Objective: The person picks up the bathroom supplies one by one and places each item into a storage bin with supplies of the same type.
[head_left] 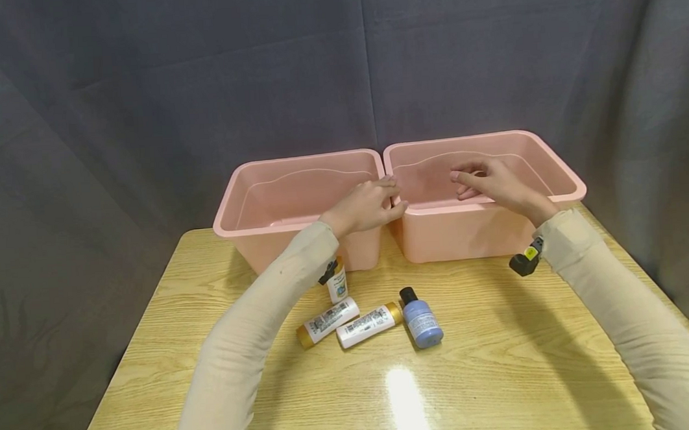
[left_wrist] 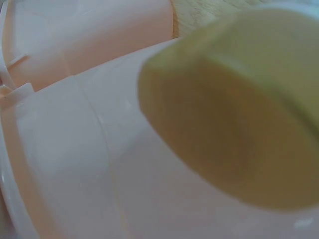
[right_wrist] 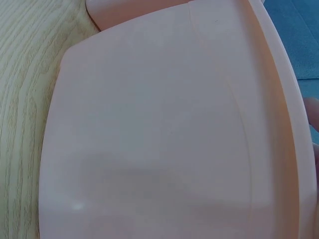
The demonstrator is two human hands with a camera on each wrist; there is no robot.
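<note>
- Pink plastic: two open bins side by side at the far edge of the wooden bench (head_left: 504,362), rims touching mid-bench. Left bin (head_left: 275,228), right bin (head_left: 571,187).
- Both bins look empty inside in the head view.
- Left hand (head_left: 367,206): over the near right corner of the left bin, at the seam between the two. Fingers loosely curled, fingertips at the rim of the right bin. Can't confirm from this view whether it pinches the rim or just rests there; nothing else in it.
- Right hand (head_left: 495,184): hangs over the near wall of the right bin, fingers partly bent, pointing left, inside the bin opening. Holds nothing visible; contact with the rim unclear.
- Left wrist view: blurred, mostly pink bin wall plus an out-of-focus tan shape close to the lens. Not usable for grip.
- Right wrist view: outer wall and rim of right bin (right_wrist: 164,139), wood grain at the left, sliver of a fingertip at the right edge.
- Bottles lie loose on the bench, just in front of the left bin, near mid-bench:
  - white bottle with black cap (head_left: 337,281), upright or leaning, partly behind the left sleeve, close to the bin wall.
  - two white bottles with gold caps (head_left: 327,322) (head_left: 369,325), lying on their sides, next to each other.
  - blue bottle with black cap (head_left: 421,319), lying on its side, right of those, cap toward the bins.
- Small black device with yellow mark (head_left: 527,259) at the right wrist, cream sleeves on both arms.
- Grey cloth backdrop (head_left: 197,86) behind the bench.
</note>
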